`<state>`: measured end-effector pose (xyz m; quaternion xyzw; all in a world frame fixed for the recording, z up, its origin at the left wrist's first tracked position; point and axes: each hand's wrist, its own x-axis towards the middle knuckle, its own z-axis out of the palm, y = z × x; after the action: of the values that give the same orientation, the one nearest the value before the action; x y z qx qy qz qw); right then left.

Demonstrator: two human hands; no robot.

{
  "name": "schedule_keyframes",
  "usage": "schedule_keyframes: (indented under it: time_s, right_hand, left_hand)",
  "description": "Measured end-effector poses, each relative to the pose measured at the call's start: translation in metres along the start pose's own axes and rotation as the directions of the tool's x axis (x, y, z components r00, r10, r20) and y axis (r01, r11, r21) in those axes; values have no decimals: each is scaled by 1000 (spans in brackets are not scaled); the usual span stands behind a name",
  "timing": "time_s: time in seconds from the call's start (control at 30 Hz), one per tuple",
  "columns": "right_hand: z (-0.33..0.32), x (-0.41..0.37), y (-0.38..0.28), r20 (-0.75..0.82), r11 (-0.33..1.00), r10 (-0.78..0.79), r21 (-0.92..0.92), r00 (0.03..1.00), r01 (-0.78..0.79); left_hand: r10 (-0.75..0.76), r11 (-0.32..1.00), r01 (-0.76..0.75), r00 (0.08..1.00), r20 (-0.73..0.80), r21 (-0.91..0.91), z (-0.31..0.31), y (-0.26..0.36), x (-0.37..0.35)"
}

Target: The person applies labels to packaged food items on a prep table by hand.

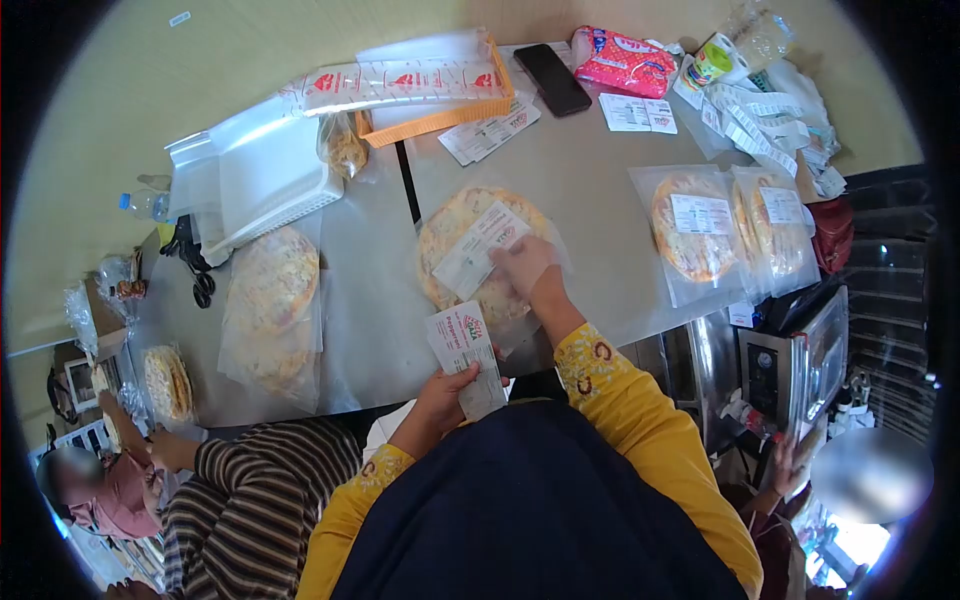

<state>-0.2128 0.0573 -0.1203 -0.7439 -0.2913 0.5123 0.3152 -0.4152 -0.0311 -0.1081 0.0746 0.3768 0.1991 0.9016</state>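
Right in front of me, a round pizza (438, 222) in a clear plastic bag lies on the grey table, a white printed label (472, 255) slanting across its top. My right hand (526, 268) is over the pizza, its fingers curled together at the label's right end. Low at the table's front edge, my left hand (442, 398) grips a small stack of printed labels (458, 338) between thumb and fingers. The top one carries red lettering. To the left lie overlapping bagged pizzas (272, 290); on the right are labelled bagged pizzas (697, 245).
Along the back stand a white plastic tray (270, 170), an orange basket (437, 122), more labels (490, 130), a black phone (553, 80) and a pink pack (625, 62). Black scissors (203, 288) lie at far left. Other people are at both lower sides.
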Motion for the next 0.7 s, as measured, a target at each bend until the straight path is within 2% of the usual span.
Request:
schedule_keyframes:
  time_s: [0.03,0.1,0.17,0.2,0.23,0.33,0.4,0.5,0.57,0.63,0.7]
  right_hand:
    - [2,2,4,-27,999,-40,-19,999,40]
    - [-5,12,36,26,895,-404,-196,914,401]
    - [-19,7,49,118,910,-393,-90,912,404]
    - [-26,-1,54,194,977,-210,76,958,199]
    - [-34,-10,55,295,976,-32,216,955,-34]
    - [-54,-31,65,383,835,-38,519,923,-182]
    - [-65,-38,70,440,758,-180,632,880,-161]
    - [-70,-47,62,479,647,-288,736,829,-200]
    - [-65,-44,58,454,609,-233,758,860,-234]
    - [-58,-39,52,358,599,-80,763,930,-242]
    - [-51,-49,28,249,620,5,759,968,-198]
  left_hand:
    - [-10,1000,10,1000,-9,0,0,-2,0]
    - [-19,1000,19,1000,-24,5,-1,-1,1]
    - [-7,1000,8,998,-59,3,-2,-2,2]
    - [-2,1000,2,997,-75,0,-2,-3,1]
    - [1,1000,-1,998,-58,-4,-4,-4,2]
    - [-9,1000,9,999,-31,-14,-9,-8,3]
    - [-29,999,29,998,-51,-13,-7,-4,0]
    - [-33,999,32,999,-31,-27,-14,-8,1]
    - [-56,998,55,998,-41,-37,-16,-8,0]
    - [-66,997,64,997,-37,-36,-15,-7,-1]
    - [-64,998,64,998,-1,-20,-11,-5,-2]
